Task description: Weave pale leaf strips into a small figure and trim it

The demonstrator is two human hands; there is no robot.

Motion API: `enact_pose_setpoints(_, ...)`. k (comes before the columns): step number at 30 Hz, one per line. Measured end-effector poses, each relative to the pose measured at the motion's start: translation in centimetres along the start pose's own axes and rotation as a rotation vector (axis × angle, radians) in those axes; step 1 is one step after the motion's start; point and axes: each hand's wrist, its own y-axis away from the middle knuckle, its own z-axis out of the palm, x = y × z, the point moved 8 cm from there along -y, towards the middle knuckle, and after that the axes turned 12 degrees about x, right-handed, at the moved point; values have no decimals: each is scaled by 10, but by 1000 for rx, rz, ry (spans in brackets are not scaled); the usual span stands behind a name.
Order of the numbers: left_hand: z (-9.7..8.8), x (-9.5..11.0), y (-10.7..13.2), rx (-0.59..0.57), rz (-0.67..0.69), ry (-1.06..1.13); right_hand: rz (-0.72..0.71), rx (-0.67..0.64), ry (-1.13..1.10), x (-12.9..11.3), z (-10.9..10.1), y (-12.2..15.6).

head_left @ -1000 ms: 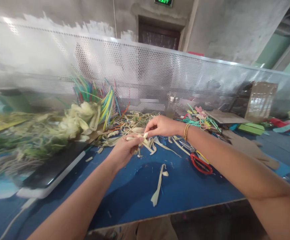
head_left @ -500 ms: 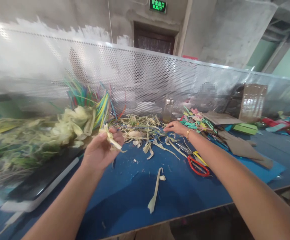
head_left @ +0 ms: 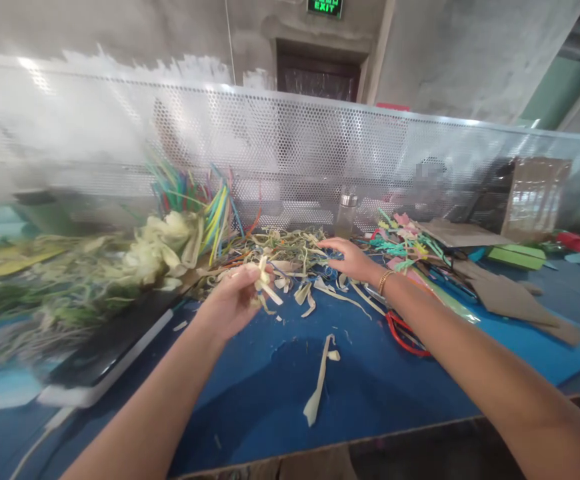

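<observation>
My left hand (head_left: 233,303) is closed, its thumb and fingers pinching a small folded piece of pale yellow strip (head_left: 265,283) with short ends sticking out. Over the right side of a tangled heap of dry green and cream strips (head_left: 285,250) reaches my right hand (head_left: 353,260), thumb and fingers apart. I make out nothing between them. Red-handled scissors (head_left: 405,335) lie partly hidden under my right forearm. One loose cream strip (head_left: 320,387) rests alone on the blue tabletop (head_left: 260,407) in front of me.
A black device on a white base (head_left: 105,340) stands at the left beside a large pile of pale green strips (head_left: 80,273). Coloured stems (head_left: 210,213) and a glass bottle (head_left: 347,210) stand behind. Cardboard pieces (head_left: 505,293) and pink-green craft pieces (head_left: 400,240) lie right.
My left hand has moved right, keeping the yellow strip piece. My right hand has shifted slightly left over the heap and its fingers have spread. The camera view has turned a little left.
</observation>
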Motion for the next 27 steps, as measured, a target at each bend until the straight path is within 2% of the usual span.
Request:
enact_pose_setpoints(3, 6, -11, 3, -14, -28, -81, -36, -24, -358, -69, 10, -3)
enact_pose_setpoints(5, 7, -13, 3, -24, -31, -94, 6, -140, -551, -97, 25, 1)
enact_pose_setpoints(7, 8, -13, 3, -44, -32, -101, 113, -248, -669, -105, 39, 8)
enact_pose_setpoints(9, 7, -12, 2, -53, -34, -100, 232, -282, -692, -96, 47, 14)
enact_pose_setpoints(12, 3, -14, 0, -29, -41, -93, 257, -126, -653, -79, 34, 14)
enact_pose_setpoints(15, -1, -17, -3, -8, -39, -117, 147, 67, -556, -75, 9, 12)
enact_pose_setpoints(18, -4, -19, -6, 10, -23, -132, 36, 177, -323, -84, -11, 15)
enact_pose_setpoints(20, -6, -18, -8, 51, -4, -144, -59, 192, -163, -98, -18, 21)
enact_pose_setpoints(23, -10, -19, -9, 118, 26, -203, -221, 134, 10, -124, -20, 28)
enact_pose_setpoints(27, -10, -19, -6, 108, 94, -408, -431, 5, 194, -154, -13, 29)
